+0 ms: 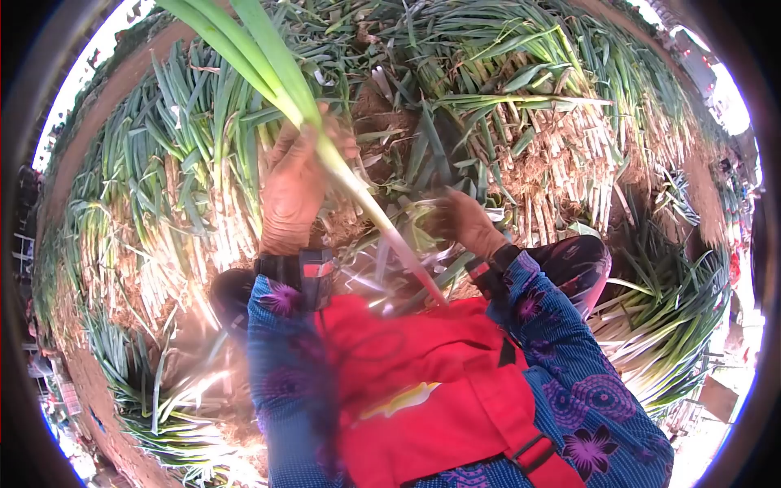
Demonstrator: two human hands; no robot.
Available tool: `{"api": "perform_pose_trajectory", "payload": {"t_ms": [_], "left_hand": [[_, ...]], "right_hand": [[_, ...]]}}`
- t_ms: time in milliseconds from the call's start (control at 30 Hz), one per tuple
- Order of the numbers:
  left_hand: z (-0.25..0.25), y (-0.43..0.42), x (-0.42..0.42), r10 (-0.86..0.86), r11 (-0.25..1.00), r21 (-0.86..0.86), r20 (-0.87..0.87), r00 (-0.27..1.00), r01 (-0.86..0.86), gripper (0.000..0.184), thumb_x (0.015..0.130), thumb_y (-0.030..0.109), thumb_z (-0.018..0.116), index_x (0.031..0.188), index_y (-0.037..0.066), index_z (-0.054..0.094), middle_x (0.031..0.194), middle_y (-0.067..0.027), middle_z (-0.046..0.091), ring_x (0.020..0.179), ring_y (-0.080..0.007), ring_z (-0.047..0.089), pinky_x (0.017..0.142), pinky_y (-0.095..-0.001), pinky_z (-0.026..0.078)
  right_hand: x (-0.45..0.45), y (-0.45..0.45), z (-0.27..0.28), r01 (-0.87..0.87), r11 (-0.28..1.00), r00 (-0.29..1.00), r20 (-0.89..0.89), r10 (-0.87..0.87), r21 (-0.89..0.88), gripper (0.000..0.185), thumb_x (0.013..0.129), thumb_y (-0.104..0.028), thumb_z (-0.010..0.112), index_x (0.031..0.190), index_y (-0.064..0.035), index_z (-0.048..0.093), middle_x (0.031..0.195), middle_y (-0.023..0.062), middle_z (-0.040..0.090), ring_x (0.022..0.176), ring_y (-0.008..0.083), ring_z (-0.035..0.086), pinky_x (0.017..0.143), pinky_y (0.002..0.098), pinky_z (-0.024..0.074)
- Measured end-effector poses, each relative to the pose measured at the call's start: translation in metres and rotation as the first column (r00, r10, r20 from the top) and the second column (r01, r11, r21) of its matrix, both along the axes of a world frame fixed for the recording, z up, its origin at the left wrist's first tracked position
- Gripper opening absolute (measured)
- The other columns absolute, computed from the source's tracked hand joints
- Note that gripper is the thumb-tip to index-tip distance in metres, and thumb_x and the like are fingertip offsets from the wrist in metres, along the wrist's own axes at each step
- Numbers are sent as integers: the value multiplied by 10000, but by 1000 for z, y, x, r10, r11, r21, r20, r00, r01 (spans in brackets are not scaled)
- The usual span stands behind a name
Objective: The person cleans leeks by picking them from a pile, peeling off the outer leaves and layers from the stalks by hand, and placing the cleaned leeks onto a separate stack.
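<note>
My left hand (294,191) is closed around a long green onion (362,195). The stalk slants across the view, its green leaves at the upper left and its pale, pinkish base down by my red apron (431,390). To the right of the stalk is my right hand (473,226), apart from the part of the stalk beside it. Its fingers are smeared by motion, so I cannot see whether they hold anything. Loose leaves and peelings (382,264) lie below, between my knees.
Thick rows of green onions (220,179) lie heaped to the left, with another heap (561,154) at the upper right. Cleaner white-stemmed onions (659,342) are piled by my right side, and more (179,415) at the lower left. Bare soil (98,382) shows at the left edge.
</note>
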State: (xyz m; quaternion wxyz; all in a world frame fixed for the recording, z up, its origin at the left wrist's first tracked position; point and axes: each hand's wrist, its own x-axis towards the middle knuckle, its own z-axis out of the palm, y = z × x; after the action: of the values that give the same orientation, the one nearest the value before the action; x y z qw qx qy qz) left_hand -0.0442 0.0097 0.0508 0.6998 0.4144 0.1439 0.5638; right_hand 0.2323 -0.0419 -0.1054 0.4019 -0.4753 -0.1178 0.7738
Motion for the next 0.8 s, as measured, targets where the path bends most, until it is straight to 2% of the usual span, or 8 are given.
{"api": "perform_pose_trajectory", "payload": {"t_ms": [100,200,433,567,633,700,767,800], "left_hand": [[-12,2,11,-54,998,-19,71,996,55,334,976,205,513,1250,15,495,948,-72,545,958,-243,571,883,-432,497],[-15,-3,21,-61,997,-46,86,994,65,331,974,203,518,1249,19,494,958,-72,542,960,-241,570,883,-437,497],[-16,-12,19,12,995,-97,69,998,-5,306,971,194,530,1231,35,504,939,-61,529,875,-212,547,781,-372,502],[-23,4,-1,1,995,-100,190,982,19,291,972,200,533,1220,51,512,904,-50,509,796,-170,501,690,-319,465],[-22,9,-19,179,979,-115,61,982,-171,350,983,227,511,1286,55,476,905,-40,491,791,-151,477,687,-298,439],[-22,12,-39,243,959,-168,91,966,-226,380,989,241,497,1318,54,454,903,-36,483,791,-146,466,690,-289,428],[-20,12,-58,269,947,-201,79,960,-249,413,1002,282,453,1324,24,446,908,-43,481,774,-158,453,690,-298,419],[-21,11,-67,267,946,-218,94,959,-242,418,995,290,459,1308,11,459,912,-49,484,782,-171,462,701,-309,424]], "right_hand": [[-41,-1,73,-300,925,951,-3,309,233,520,970,-439,459,1093,50,582,943,140,656,921,251,639,886,381,491],[-77,-2,104,-269,896,900,-239,364,353,357,970,-354,471,967,-28,617,878,88,640,833,221,612,786,324,487],[-89,12,73,2,920,930,-339,143,393,253,948,-255,527,1061,-39,592,919,79,642,909,206,618,839,316,481],[-59,2,74,74,977,957,-289,-15,197,223,941,-188,538,1092,-31,582,966,98,655,907,222,639,839,315,522],[-30,5,66,210,977,956,-216,-198,31,213,937,-156,541,1095,-19,580,988,110,659,907,233,651,843,311,543],[27,12,27,387,922,905,-205,-373,30,210,932,-127,538,1099,-4,577,990,111,661,903,246,663,815,306,571],[115,15,-34,383,869,920,-219,-326,315,197,941,-128,516,1077,0,581,981,98,665,925,257,663,795,337,578],[155,14,-45,443,842,897,-158,-414,310,225,936,-155,522,1098,-8,573,972,84,665,917,243,662,779,351,576]]}}
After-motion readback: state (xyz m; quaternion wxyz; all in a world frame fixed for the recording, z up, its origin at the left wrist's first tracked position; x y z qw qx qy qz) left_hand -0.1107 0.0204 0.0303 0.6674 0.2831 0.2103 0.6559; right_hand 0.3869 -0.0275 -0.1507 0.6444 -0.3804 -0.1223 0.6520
